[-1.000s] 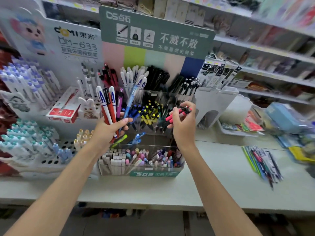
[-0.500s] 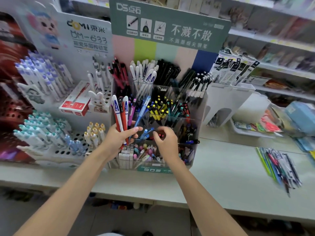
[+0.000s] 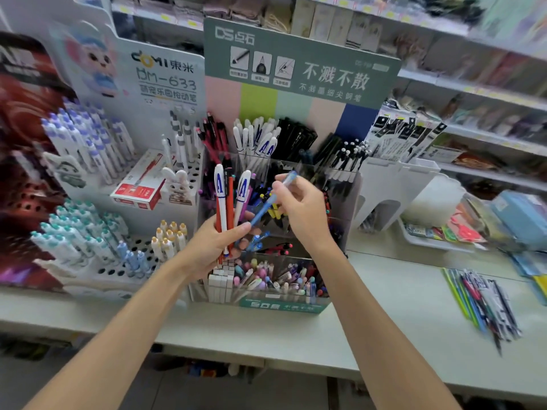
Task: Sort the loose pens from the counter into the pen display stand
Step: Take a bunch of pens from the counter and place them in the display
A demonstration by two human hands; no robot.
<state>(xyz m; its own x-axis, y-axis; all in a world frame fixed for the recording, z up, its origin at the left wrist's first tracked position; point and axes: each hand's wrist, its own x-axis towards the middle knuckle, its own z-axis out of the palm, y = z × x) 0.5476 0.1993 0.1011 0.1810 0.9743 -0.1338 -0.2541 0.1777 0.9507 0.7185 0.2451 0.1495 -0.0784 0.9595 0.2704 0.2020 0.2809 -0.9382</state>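
The clear tiered pen display stand (image 3: 349, 202) with a green header stands on the white counter (image 3: 399, 297). In front of it my left hand (image 3: 213, 247) grips a bunch of pens (image 3: 229, 202), white-capped, red and purple ones, held upright. My right hand (image 3: 299, 208) pinches a light blue pen (image 3: 270, 199) near its top end; the pen's lower end still reaches into the bunch by my left thumb. A pile of loose pens (image 3: 482, 300) lies on the counter at the right.
A white peg-hole stand (image 3: 112, 267) with teal and purple pens and a red box (image 3: 139, 187) sits at the left. At the right are white holders (image 3: 393, 184), a tray of packets (image 3: 441, 235) and blue items. Shelves fill the back.
My right hand came up from the stand's lower tier, where it left the red-tipped pens it held a second ago. It now holds the blue pen from my left hand's bunch. The view shifted left.
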